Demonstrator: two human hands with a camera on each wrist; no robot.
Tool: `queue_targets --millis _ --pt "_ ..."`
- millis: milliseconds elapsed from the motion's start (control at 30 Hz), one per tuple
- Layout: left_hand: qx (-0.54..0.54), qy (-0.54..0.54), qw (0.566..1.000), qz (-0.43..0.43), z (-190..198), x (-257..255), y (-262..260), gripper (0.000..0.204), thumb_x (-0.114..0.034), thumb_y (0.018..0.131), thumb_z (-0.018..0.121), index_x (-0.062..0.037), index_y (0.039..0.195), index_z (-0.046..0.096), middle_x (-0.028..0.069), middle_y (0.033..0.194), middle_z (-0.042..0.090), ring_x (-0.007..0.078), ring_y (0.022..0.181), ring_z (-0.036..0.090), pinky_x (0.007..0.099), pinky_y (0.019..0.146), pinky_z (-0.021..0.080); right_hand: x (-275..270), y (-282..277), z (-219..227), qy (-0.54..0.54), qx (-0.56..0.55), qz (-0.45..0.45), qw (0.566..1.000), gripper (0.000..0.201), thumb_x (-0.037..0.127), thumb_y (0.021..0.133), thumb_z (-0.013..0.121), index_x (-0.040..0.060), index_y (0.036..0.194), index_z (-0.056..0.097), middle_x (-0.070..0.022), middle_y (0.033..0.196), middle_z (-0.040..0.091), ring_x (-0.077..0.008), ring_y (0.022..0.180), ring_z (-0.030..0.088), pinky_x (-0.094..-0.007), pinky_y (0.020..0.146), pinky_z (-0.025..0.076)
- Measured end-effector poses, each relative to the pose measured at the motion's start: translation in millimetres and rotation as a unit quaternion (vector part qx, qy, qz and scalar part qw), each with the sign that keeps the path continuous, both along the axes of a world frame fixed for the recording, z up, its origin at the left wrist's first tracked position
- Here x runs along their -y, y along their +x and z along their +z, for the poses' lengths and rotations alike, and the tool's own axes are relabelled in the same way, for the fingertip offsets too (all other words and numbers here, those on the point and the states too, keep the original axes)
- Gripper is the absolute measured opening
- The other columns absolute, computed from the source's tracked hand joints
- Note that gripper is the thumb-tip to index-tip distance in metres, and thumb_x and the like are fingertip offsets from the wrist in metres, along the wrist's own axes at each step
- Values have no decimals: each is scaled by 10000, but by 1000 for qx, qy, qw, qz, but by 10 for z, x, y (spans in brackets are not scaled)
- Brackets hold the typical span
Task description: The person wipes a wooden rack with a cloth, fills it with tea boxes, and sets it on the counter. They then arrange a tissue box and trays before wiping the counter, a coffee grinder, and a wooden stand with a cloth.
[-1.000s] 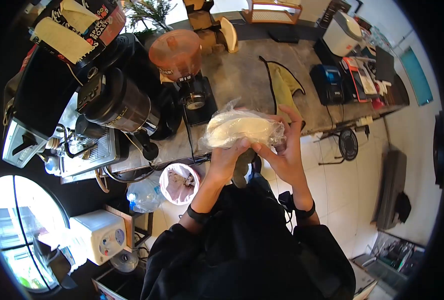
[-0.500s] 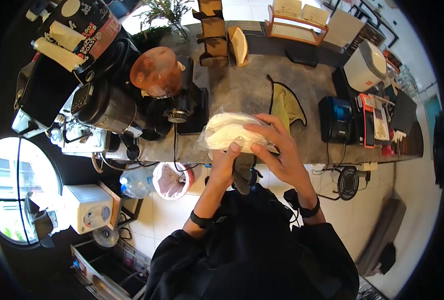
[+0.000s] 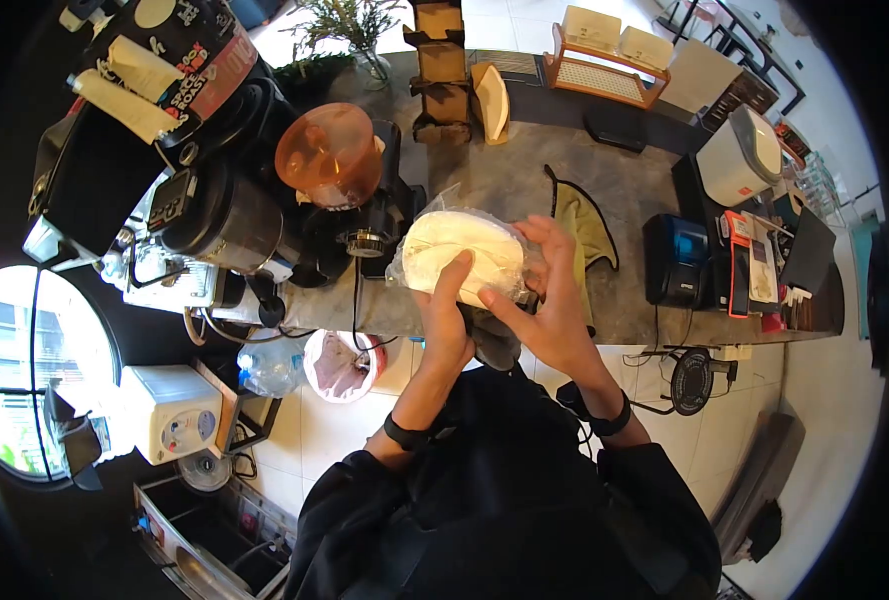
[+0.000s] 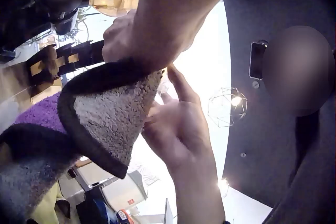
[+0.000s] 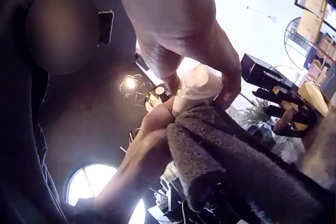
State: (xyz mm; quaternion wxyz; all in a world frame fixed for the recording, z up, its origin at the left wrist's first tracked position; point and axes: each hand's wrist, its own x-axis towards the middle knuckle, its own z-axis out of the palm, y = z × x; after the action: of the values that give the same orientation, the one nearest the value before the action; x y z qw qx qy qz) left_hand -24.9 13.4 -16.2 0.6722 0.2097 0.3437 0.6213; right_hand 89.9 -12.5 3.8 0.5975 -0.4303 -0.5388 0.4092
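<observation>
In the head view, a clear plastic bag of cream-coloured coffee filter papers is held up in front of the counter, its broad face turned to the camera. My left hand grips it from below on the left, thumb laid across the face. On the right side my right hand holds the bag, with the thumb at the lower edge and fingers behind the side. A dark grey cloth hangs below the left hand; the left wrist view shows this cloth with a dark border and a purple part.
A coffee grinder with an orange hopper stands on the counter at left. A yellow-green cloth lies to the right. Behind are a brown cardboard holder and a wooden filter stand. A lined bin stands on the floor.
The bag has tipped so more of its face shows. My left thumb has moved up onto that face, and the right fingers have slid from the top to the right side.
</observation>
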Motion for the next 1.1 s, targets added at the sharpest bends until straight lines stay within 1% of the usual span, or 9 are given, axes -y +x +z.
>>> queue_targets --millis 67,133,400,533,567,667,833,933,1100 --pt "-14 -29 999 1 4 -37 -21 476 -127 837 624 -22 1271 457 118 1145 580 232 1035 599 360 873 505 -37 -19 -2 -42 -8 -17 999 647 46 840 709 14 1372 342 -145 1269 494 -189 1117 544 -311 922 466" --pt "-11 -33 999 -1 -40 -76 -37 469 -126 839 622 -22 1267 461 117 1142 580 232 1034 599 358 874 503 -167 30 -106 -146 -13 80 986 643 43 821 731 20 1354 372 -128 1239 520 -163 1133 523 -297 925 457" --pt "-5 -67 998 11 -235 -212 -209 395 -107 861 631 2 1220 509 93 1131 581 187 1024 577 316 864 474 -272 -136 -196 -76 115 25 990 638 183 785 779 52 1322 460 -133 1173 603 -231 1075 591 -328 903 465" --pt "16 -83 996 -40 -330 -243 -291 408 -185 900 615 6 1241 497 99 1175 568 191 1027 570 316 871 472 -418 -102 -161 23 261 17 965 537 195 765 784 40 1236 578 -139 1137 602 -298 1025 605 -340 878 480" --pt "18 -81 996 -37 -354 -260 -327 408 -185 900 615 6 1241 497 99 1175 568 191 1027 570 316 871 472 -457 -69 -150 42 292 12 955 532 193 768 782 56 1241 581 -144 1138 602 -300 1026 607 -343 876 481" --pt "-188 114 967 -131 -359 -314 -450 512 -266 916 619 -32 1336 442 87 1183 582 154 1067 533 277 921 396 -720 66 -62 108 356 -53 927 509 108 775 740 100 1261 588 -158 1104 591 -321 1007 593 -364 859 484" --pt "-208 95 958 -172 -229 -247 -617 531 -221 895 650 -54 1350 435 77 1184 593 142 1073 522 257 930 364 -1679 306 -168 180 455 -153 859 627 -72 666 671 133 1253 598 -140 1107 522 -338 1017 535 -410 821 492" --pt "-240 116 947 -179 -304 -193 -678 508 -209 886 660 -56 1329 464 73 1175 597 150 1097 526 264 934 367 -2169 260 -465 200 555 -149 793 695 -68 642 701 172 1282 578 -124 1095 499 -335 1020 500 -416 808 499" --pt "-270 134 938 -169 -355 -137 -724 472 -193 870 676 -51 1286 504 63 1159 607 162 1112 537 303 945 381 -2619 87 -819 198 628 -144 738 749 -12 658 727 232 1338 529 -114 1111 481 -293 1026 460 -369 802 498"
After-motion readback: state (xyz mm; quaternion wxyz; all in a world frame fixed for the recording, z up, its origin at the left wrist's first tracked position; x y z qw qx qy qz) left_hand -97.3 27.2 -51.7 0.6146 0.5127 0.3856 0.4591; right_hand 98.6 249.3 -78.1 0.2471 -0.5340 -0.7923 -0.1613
